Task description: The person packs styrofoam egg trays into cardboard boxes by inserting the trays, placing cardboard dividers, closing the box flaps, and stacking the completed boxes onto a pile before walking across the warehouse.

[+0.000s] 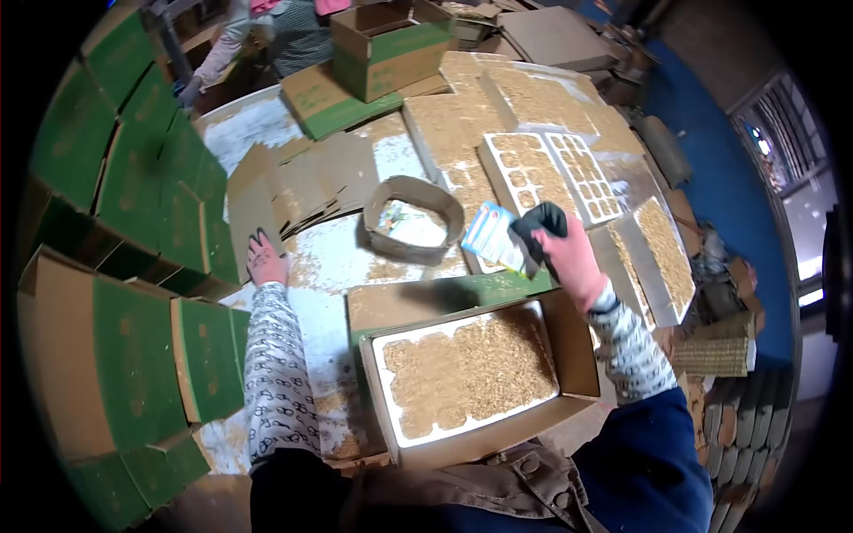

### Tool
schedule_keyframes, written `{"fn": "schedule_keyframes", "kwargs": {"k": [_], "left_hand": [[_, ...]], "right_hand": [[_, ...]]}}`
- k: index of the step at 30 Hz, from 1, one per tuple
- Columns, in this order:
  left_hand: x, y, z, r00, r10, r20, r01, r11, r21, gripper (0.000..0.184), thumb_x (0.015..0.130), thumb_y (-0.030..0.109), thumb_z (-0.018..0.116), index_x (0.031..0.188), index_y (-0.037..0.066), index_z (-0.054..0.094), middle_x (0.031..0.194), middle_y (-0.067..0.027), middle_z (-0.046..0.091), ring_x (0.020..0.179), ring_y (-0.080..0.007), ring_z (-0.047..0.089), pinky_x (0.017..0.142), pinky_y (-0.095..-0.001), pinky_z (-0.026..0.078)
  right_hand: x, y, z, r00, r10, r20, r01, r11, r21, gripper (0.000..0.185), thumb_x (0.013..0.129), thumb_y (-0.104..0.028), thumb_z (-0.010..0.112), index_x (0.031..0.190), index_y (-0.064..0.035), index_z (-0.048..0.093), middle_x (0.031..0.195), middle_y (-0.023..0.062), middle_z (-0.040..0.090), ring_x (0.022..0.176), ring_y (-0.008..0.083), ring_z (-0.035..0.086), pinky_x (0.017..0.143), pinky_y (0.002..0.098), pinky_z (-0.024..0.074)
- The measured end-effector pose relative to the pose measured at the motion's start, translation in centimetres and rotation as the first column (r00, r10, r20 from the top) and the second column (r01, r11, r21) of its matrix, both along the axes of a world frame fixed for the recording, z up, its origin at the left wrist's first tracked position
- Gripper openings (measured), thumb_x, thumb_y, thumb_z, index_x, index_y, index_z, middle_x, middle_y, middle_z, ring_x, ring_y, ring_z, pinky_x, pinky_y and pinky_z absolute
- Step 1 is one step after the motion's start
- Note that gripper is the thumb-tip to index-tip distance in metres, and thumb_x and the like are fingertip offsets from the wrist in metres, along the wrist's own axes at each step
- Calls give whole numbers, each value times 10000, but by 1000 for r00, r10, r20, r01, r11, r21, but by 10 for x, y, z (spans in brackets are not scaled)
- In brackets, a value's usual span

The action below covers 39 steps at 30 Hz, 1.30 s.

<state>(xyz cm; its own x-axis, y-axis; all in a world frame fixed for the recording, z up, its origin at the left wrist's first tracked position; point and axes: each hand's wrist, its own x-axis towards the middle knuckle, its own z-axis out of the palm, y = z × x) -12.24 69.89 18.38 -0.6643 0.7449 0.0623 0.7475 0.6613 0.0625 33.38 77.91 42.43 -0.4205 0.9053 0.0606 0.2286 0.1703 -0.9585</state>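
Note:
My right hand (569,253), in a pink and black glove, is closed on a printed blue and white packet (494,236) held above the table. Below it stands an open cardboard box (498,438) with a white tray (418,438) inside, filled with brown, sawdust-like material (466,369). Left of the packet sits a small brown container (413,251) with more printed packets (413,225) in it. My left hand (267,259), also gloved, lies with its fingers spread at the edge of flat cardboard sheets (333,178); nothing shows in it.
Green and brown boxes (133,355) are stacked along the left. Several filled white trays (586,173) cover the table's right and far side. An open green-banded box (391,67) stands at the back. Across the table is another person (298,40), with a gloved hand near the boxes.

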Motion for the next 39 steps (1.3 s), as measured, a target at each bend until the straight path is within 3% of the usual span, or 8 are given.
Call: {"fn": "schedule_keyframes", "kwargs": {"k": [5, 9, 13, 20, 23, 25, 33, 39], "left_hand": [[-4, 24, -18, 970, -199, 141, 199, 980, 14, 465, 857, 219, 454, 1280, 27, 434, 1265, -204, 488, 1170, -312, 472, 996, -391, 354], [61, 9, 35, 899, -394, 192, 292, 865, 408, 425, 845, 172, 490, 1257, 69, 478, 1172, -192, 558, 1089, -329, 525, 944, -395, 394], [113, -21, 85, 805, -476, 355, 139, 733, 666, 398, 822, 87, 526, 1219, 67, 524, 1084, -216, 588, 1033, -352, 551, 891, -381, 430], [105, -117, 94, 862, -247, 444, -263, 530, 806, 343, 852, 53, 531, 1179, -50, 521, 1074, -162, 605, 1003, -271, 563, 911, -343, 412], [110, -148, 109, 908, -130, 398, -315, 414, 854, 317, 865, 49, 527, 1163, -61, 529, 1070, -148, 605, 995, -253, 562, 910, -333, 415], [124, -155, 142, 871, -254, 420, -315, 367, 875, 310, 869, 32, 518, 1162, -72, 525, 1083, -146, 601, 999, -230, 561, 911, -319, 417], [193, -115, 221, 677, -722, 144, 2, 198, 980, 341, 856, -12, 474, 1187, -91, 500, 1148, -145, 575, 1053, -199, 537, 933, -313, 416], [204, -133, 218, 691, -713, 117, 16, 178, 984, 317, 855, -51, 471, 1166, -109, 499, 1137, -178, 568, 1054, -239, 547, 959, -340, 412]], "right_hand": [[36, -10, -23, 979, -197, 47, 186, 967, 172, 191, 857, -158, 596, 937, 16, 595, 712, 13, 582, 643, 78, 507, 602, 234, 430], [-12, 35, -25, 992, -100, -79, 88, 986, -142, 218, 905, -192, 526, 899, -2, 634, 637, -4, 546, 511, 71, 464, 456, 230, 375], [-65, 124, -93, 820, -195, 538, 112, 977, 184, 415, 814, -316, 606, 1026, 40, 584, 955, 250, 625, 929, 378, 601, 796, 396, 476], [-61, 71, -38, 990, -131, 51, 130, 991, 27, 220, 785, -142, 643, 953, -1, 623, 855, 147, 662, 786, 192, 632, 701, 281, 489], [-9, -19, -8, 951, 73, 300, -290, 547, 786, 362, 687, -139, 703, 1026, -89, 583, 1120, 101, 592, 928, 296, 610, 819, 366, 485], [20, -73, -3, 779, 187, 599, -602, 489, 631, 416, 636, -141, 730, 1016, -84, 570, 1069, 105, 595, 856, 319, 600, 758, 372, 487], [37, -73, -10, 971, -126, 203, 31, 908, 418, 279, 802, -236, 651, 947, -3, 603, 730, 129, 613, 648, 257, 600, 587, 343, 480], [50, -86, -25, 569, -26, 822, -524, 758, 388, 554, 750, -592, 569, 865, -52, 617, 769, 128, 627, 767, 288, 623, 673, 379, 477]]}}
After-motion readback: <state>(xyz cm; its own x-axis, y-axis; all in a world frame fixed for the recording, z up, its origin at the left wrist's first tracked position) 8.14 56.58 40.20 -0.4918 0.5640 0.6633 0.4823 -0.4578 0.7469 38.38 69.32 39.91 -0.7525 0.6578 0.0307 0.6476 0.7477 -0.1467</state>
